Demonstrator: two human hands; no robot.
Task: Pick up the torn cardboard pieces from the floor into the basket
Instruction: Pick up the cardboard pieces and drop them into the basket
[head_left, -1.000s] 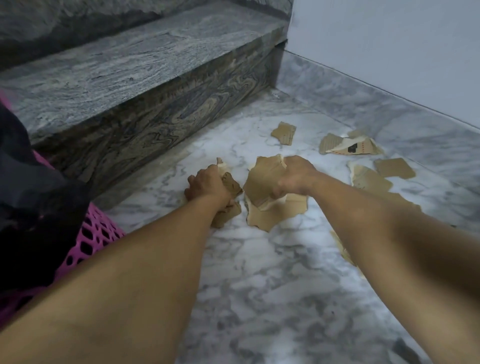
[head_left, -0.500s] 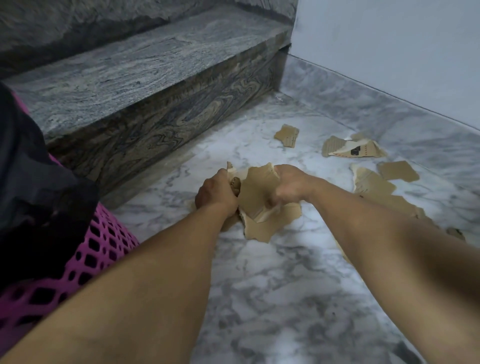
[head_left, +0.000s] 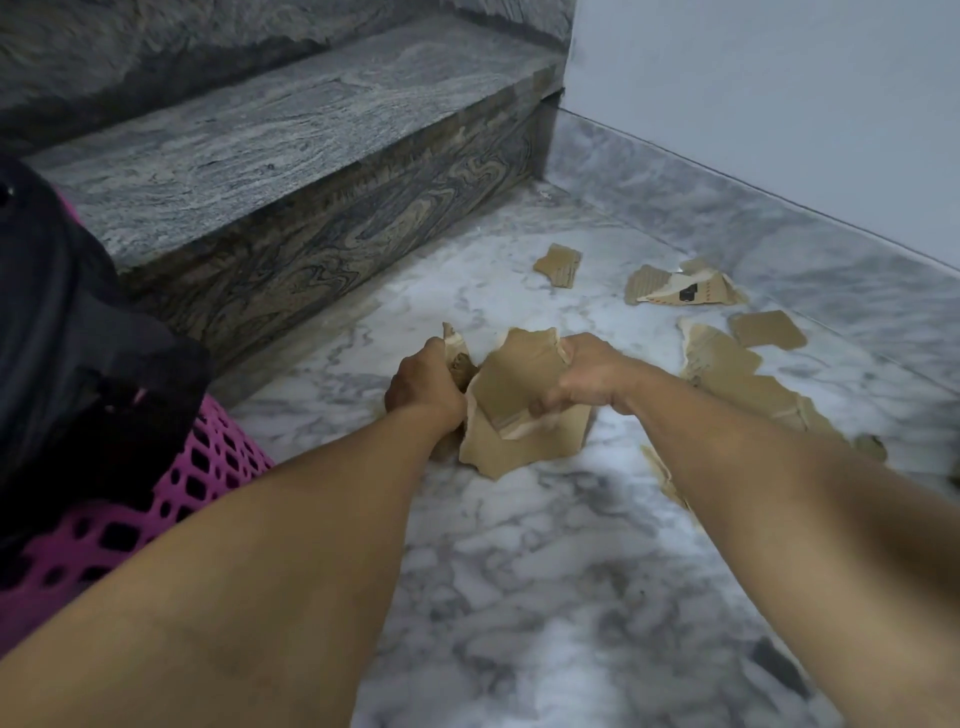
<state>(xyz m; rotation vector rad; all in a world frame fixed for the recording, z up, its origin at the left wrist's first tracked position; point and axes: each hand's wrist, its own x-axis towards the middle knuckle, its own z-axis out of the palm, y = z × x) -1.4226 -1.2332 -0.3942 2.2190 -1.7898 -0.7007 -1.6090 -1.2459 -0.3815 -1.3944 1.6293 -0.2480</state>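
Torn brown cardboard pieces lie scattered on the marble floor (head_left: 519, 545). My right hand (head_left: 582, 376) grips a stack of large pieces (head_left: 519, 410) held just above the floor. My left hand (head_left: 423, 387) is closed on smaller scraps (head_left: 457, 358) right beside that stack. More pieces lie farther off: a small one (head_left: 558, 265), a printed one (head_left: 685, 291), a square one (head_left: 766, 330) and a long torn strip (head_left: 737, 379) behind my right forearm. The pink lattice basket (head_left: 208, 467) stands at the left, partly hidden by dark cloth.
A grey granite step (head_left: 291, 150) rises along the left and back. A pale wall (head_left: 779, 104) with a marble skirting (head_left: 779, 239) closes the right side. Black fabric (head_left: 67, 332) hangs over the basket's top.
My two hands have come closer together, bringing the small scraps against the large stack. The large pieces have lifted slightly off the floor.
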